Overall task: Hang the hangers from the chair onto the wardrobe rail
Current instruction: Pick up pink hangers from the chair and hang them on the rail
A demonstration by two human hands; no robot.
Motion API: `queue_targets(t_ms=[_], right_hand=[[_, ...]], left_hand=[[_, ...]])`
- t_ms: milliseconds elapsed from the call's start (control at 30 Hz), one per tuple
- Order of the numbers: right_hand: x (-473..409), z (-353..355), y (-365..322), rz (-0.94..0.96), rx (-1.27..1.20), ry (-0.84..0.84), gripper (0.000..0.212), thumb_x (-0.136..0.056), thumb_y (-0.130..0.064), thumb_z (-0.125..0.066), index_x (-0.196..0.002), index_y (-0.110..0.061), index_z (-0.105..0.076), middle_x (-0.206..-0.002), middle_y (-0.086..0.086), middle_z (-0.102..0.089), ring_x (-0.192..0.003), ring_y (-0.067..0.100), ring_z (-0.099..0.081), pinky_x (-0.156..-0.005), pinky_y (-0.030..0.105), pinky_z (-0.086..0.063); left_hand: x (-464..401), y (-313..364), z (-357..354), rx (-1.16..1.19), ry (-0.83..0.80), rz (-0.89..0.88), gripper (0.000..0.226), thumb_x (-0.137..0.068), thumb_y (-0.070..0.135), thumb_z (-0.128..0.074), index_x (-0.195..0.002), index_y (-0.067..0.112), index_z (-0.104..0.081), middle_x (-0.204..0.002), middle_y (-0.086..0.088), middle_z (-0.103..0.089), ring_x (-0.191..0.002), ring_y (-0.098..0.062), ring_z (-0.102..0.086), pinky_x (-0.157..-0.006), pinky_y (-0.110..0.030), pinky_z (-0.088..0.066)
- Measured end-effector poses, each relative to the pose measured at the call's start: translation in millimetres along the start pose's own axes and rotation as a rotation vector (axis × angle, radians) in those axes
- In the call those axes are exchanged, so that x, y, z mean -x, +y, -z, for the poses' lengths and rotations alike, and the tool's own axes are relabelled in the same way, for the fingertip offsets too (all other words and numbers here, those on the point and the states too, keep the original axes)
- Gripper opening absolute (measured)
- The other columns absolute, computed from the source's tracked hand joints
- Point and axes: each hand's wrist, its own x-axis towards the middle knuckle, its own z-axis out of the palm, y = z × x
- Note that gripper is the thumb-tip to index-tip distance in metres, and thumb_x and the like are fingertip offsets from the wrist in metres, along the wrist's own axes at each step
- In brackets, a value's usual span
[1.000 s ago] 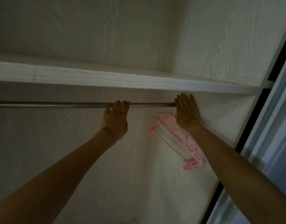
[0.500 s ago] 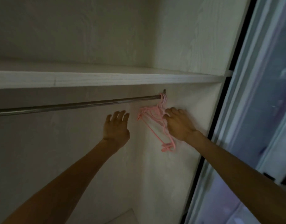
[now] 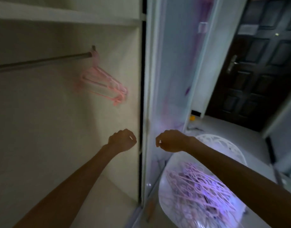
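Observation:
Several pink hangers (image 3: 105, 84) hang bunched at the right end of the metal wardrobe rail (image 3: 41, 62), tilted against the side wall. A white chair (image 3: 223, 145) stands at the lower right, its seat heaped with more pink hangers (image 3: 200, 186). My left hand (image 3: 122, 140) is inside the wardrobe, well below the rail, fingers curled with nothing in it. My right hand (image 3: 170, 140) hovers just outside the wardrobe, above the chair, fingers curled and holding nothing.
A white shelf (image 3: 59, 15) runs above the rail. The wardrobe's sliding door frame (image 3: 146, 96) stands between my hands. A dark door (image 3: 260, 63) is at the far right, with a small orange object (image 3: 192, 118) on the floor.
Both hands have dropped away from the rail and the hung hangers. My view has swung right and down, bringing the chair with its hangers into sight.

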Motion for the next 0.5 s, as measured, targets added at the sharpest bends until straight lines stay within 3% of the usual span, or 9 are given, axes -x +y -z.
queue_targets(t_ms=[133,200,300,367,433,500], right_hand=[[64.4,-38.3,59.9,-0.187,-0.059,-0.072,0.027,-0.092,-0.025,-0.043,-0.108,-0.027,-0.064,-0.119,0.003,-0.062,-0.112,0.024,-0.056,-0.093,0.032,-0.042],[96.2,-54.9,91.9,-0.286,-0.117,-0.11,0.026,-0.092,-0.027,-0.044,-0.109,-0.027,-0.064,-0.118,0.005,-0.061,-0.112,0.025,-0.056,-0.093,0.031,-0.042],[144.8,-86.3,146.5,-0.404,-0.201,-0.197,0.025,-0.093,-0.029,-0.045,-0.11,-0.028,-0.063,-0.119,0.005,-0.061,-0.113,0.025,-0.056,-0.091,0.03,-0.042],[169.1,-108.7,176.8,-0.468,-0.257,-0.245,0.023,-0.092,-0.029,-0.048,-0.108,-0.027,-0.065,-0.117,0.004,-0.065,-0.112,0.023,-0.058,-0.091,0.028,-0.043],[190.4,-134.9,204.7,-0.522,-0.317,-0.283,0.023,-0.092,-0.026,-0.049,-0.106,-0.025,-0.067,-0.112,0.004,-0.068,-0.109,0.021,-0.061,-0.085,0.024,-0.044],[203.5,-162.8,227.7,-0.554,-0.388,-0.324,0.024,-0.092,-0.021,-0.049,-0.107,-0.019,-0.068,-0.108,0.007,-0.069,-0.101,0.021,-0.064,-0.073,0.02,-0.042]], left_hand=[[-7.5,40.1,-61.5,0.113,-0.156,-0.036,0.023,-0.064,0.042,-0.053,-0.077,0.027,-0.064,-0.101,-0.004,-0.07,-0.098,-0.024,-0.066,-0.093,-0.035,-0.052],[-14.2,57.0,-91.7,0.178,-0.227,-0.044,0.015,-0.057,0.038,-0.058,-0.067,0.029,-0.064,-0.093,-0.009,-0.072,-0.091,-0.027,-0.069,-0.09,-0.037,-0.054],[-18.0,91.6,-137.3,0.264,-0.306,0.003,0.02,-0.054,0.032,-0.061,-0.069,0.02,-0.065,-0.09,-0.014,-0.069,-0.078,-0.027,-0.066,-0.089,-0.038,-0.052],[-16.3,108.0,-163.4,0.276,-0.342,0.032,0.029,-0.059,0.029,-0.061,-0.077,0.008,-0.069,-0.094,-0.016,-0.069,-0.081,-0.027,-0.067,-0.089,-0.039,-0.052],[-20.1,120.8,-194.5,0.291,-0.342,0.061,0.015,-0.078,0.018,-0.064,-0.079,0.003,-0.069,-0.092,-0.015,-0.069,-0.075,-0.013,-0.071,-0.079,-0.032,-0.056],[-30.7,122.5,-225.7,0.325,-0.365,0.126,0.021,-0.089,0.006,-0.057,-0.069,0.01,-0.063,-0.072,-0.005,-0.067,-0.043,0.006,-0.06,-0.055,-0.02,-0.048]])
